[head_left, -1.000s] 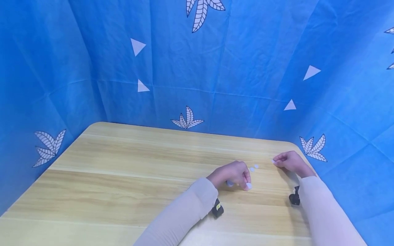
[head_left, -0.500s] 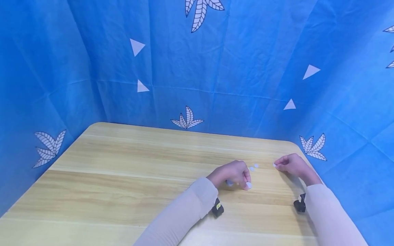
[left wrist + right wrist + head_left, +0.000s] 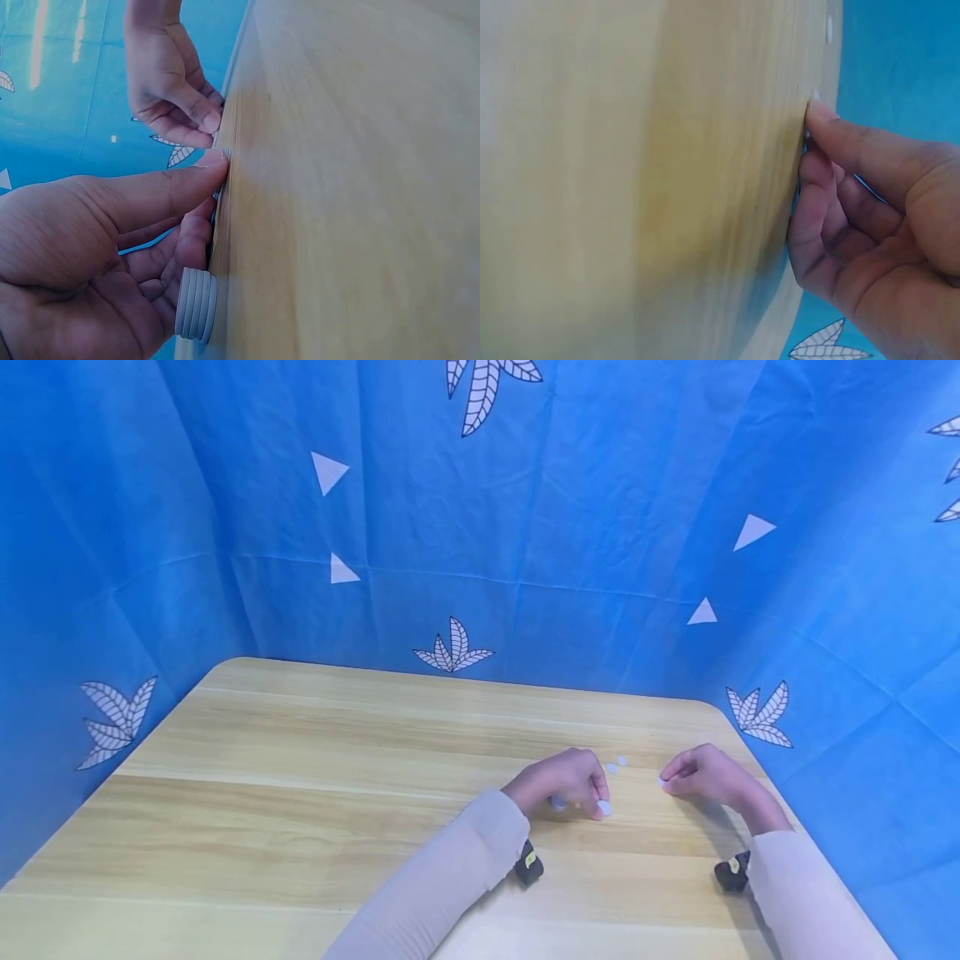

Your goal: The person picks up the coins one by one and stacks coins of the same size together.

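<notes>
My left hand [image 3: 572, 774] rests low at the table, its thumb and fingertips pinching a small white disc [image 3: 603, 808]. Under its palm, a short stack of grey-white discs [image 3: 196, 306] shows in the left wrist view, with the edges lined up. To the right, my right hand [image 3: 705, 774] pinches another white disc [image 3: 661, 781] between thumb and fingertip, close to the tabletop. Only a sliver of that disc shows past the fingertips. Two more loose discs, a nearer one [image 3: 611, 768] and a farther one [image 3: 622, 761], lie flat just beyond the left hand.
The wooden table [image 3: 300, 827] stretches far to the left of both hands. A blue cloth [image 3: 450, 510] printed with leaves and triangles hangs behind and beside it. Black wrist cameras, left [image 3: 528, 864] and right [image 3: 732, 872], hang under the sleeves.
The right hand, still pinching its disc, has come nearer along the table and slightly left, toward the other hand. The left hand keeps its place.
</notes>
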Action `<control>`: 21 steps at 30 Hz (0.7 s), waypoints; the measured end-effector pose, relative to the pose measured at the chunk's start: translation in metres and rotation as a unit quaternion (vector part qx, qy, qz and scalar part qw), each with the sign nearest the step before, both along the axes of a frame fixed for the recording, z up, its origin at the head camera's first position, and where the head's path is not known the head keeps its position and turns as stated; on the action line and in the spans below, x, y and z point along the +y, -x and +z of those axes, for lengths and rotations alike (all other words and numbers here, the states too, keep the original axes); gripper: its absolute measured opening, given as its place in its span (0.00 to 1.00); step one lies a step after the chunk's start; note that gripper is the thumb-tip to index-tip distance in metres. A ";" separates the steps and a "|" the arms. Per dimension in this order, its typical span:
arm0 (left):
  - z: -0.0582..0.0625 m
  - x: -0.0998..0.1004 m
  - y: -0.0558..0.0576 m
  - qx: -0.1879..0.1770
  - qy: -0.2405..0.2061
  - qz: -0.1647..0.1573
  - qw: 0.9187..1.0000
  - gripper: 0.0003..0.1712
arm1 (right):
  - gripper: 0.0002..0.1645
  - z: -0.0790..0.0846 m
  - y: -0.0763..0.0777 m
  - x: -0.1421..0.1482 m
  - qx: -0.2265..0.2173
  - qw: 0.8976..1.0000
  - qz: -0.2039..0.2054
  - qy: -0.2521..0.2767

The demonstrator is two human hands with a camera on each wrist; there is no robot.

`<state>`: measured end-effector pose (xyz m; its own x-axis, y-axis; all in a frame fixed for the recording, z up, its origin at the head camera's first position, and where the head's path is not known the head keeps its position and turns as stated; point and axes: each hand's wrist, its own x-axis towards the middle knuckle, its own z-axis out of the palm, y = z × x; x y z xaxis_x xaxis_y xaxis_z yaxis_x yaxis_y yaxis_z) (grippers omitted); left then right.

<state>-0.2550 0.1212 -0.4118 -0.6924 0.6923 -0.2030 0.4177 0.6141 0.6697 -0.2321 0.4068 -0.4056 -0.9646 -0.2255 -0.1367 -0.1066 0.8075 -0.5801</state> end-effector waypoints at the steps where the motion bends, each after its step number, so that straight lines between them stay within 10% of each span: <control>1: 0.000 0.000 0.000 0.000 0.000 0.000 1.000 0.09 | 0.09 0.000 -0.002 -0.002 -0.002 1.000 0.002 0.002; 21: 0.002 0.000 -0.001 -0.001 0.008 0.003 1.000 0.09 | 0.09 -0.005 -0.029 -0.025 -0.023 0.996 0.072 0.049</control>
